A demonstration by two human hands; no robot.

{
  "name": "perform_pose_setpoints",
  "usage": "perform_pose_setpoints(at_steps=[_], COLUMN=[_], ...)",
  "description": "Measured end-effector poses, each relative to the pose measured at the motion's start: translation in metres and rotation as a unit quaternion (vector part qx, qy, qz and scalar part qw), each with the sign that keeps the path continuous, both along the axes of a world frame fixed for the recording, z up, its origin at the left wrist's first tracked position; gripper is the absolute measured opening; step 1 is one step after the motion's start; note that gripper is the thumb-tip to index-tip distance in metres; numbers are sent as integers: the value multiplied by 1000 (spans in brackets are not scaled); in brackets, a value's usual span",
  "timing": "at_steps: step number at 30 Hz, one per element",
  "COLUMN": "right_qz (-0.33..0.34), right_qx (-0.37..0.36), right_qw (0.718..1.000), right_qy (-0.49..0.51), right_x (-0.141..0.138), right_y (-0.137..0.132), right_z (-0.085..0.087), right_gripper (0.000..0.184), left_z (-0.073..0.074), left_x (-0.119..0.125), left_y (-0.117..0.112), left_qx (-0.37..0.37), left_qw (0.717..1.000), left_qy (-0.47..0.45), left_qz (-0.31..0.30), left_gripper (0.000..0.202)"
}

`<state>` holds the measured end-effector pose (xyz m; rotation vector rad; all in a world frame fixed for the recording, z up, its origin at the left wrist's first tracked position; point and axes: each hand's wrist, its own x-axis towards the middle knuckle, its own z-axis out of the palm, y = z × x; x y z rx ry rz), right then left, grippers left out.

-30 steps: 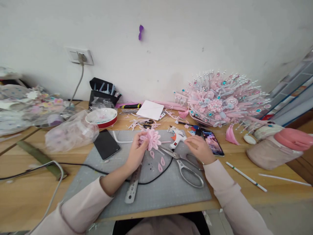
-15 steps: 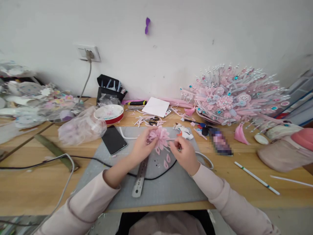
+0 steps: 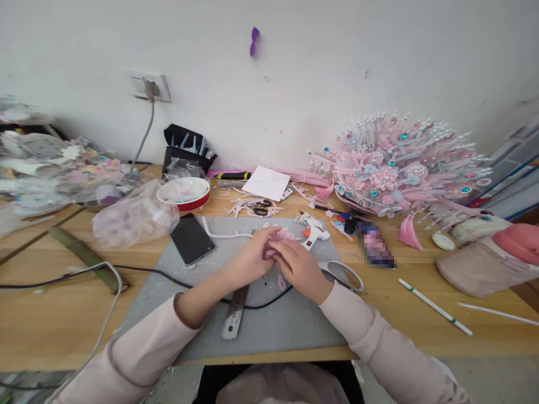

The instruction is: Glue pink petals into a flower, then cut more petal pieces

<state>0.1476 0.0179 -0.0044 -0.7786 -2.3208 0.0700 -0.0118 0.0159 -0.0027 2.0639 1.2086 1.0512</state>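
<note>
A pink fuzzy flower (image 3: 287,233) with looped petals is above the grey cutting mat (image 3: 189,320), mostly covered by both hands. My left hand (image 3: 254,253) is closed around its left side. Against it, my right hand (image 3: 300,267) has its fingers pressed together at the left fingertips, over the flower's near side; what they pinch is hidden. A loose pink petal (image 3: 282,282) lies on the mat below the hands. Close by are a steel ruler (image 3: 234,317), a white glue gun (image 3: 316,233) and white-handled scissors (image 3: 351,273).
Behind the mat stand a red-and-white bowl (image 3: 197,202) and black-handled scissors (image 3: 261,209) among pink scraps. A large beaded pink headdress (image 3: 391,168) stands at the back right. A phone (image 3: 192,238) lies on the left, and a black cable (image 3: 166,274) crosses the mat.
My right hand has moved left from beside the flower to meet my left hand. The flower is now more covered, and the glue gun and white-handled scissors show more fully.
</note>
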Motion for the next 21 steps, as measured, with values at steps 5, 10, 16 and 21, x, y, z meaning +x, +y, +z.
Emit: perform_pose_setpoints(at_steps=[5, 10, 16, 21], right_qz=[-10, 5, 9, 9], right_qx=[-22, -37, -50, -113], right_qw=[1000, 999, 995, 986], right_qy=[-19, -23, -90, -125], right_x=[3, 6, 7, 5], right_y=[3, 5, 4, 3], right_z=[1, 2, -2, -8], right_gripper=[18, 14, 13, 14], left_z=[5, 1, 3, 9], left_x=[-2, -12, -19, -24], left_y=[3, 13, 22, 27], left_qx=[-101, -122, -49, -100], left_qw=[991, 983, 983, 953], left_qy=[-88, -141, -161, -251], left_qz=[-13, 0, 68, 133], left_gripper=[57, 56, 67, 54])
